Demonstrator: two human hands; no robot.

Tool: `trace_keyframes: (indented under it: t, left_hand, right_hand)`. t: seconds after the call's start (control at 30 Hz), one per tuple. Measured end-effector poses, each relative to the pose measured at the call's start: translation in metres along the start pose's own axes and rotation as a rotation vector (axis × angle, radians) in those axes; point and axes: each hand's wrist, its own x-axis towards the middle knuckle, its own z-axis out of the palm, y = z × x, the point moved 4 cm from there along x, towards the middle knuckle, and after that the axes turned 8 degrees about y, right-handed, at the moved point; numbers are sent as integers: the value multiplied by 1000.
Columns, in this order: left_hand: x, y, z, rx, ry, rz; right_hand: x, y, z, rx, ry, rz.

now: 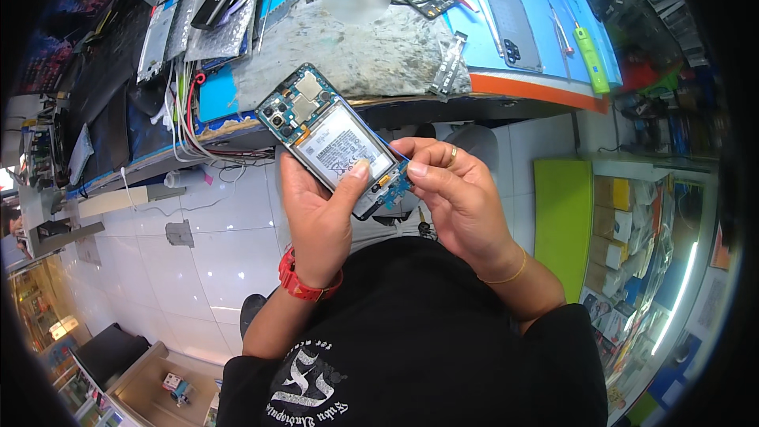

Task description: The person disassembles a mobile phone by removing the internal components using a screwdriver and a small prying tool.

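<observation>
We hold an opened phone (336,141), its back off and battery showing, above our lap and just in front of the workbench (379,55). Our left hand (316,205) cradles it from below, thumb pressed on the battery's lower edge. Our right hand (455,190) pinches the phone's lower end, fingertips closed on the small blue board there. Behind the phone, the workbench carries a grey mat, a blue mat (522,32) with a phone back cover (512,25) and a green tool (591,59). White floor tiles lie below
</observation>
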Motion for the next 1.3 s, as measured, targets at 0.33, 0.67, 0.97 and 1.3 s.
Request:
trace_keyframes:
  t: [0.33,0.67,0.97,1.3]
  left_hand:
    - [2,-9,-11,49,85,20]
    - [-12,-8,-78,-63,212,-36]
    - [-66,-61,-169,-62,392,-244]
    - [-169,-166,-241,197,425,-525]
  right_hand:
    - [-9,23,12,-136,-31,-93]
    - [17,57,-9,-458,-101,-96]
    - [144,267,-247,-1697,-137,26]
    - [213,448,-401,-2059,-134,15]
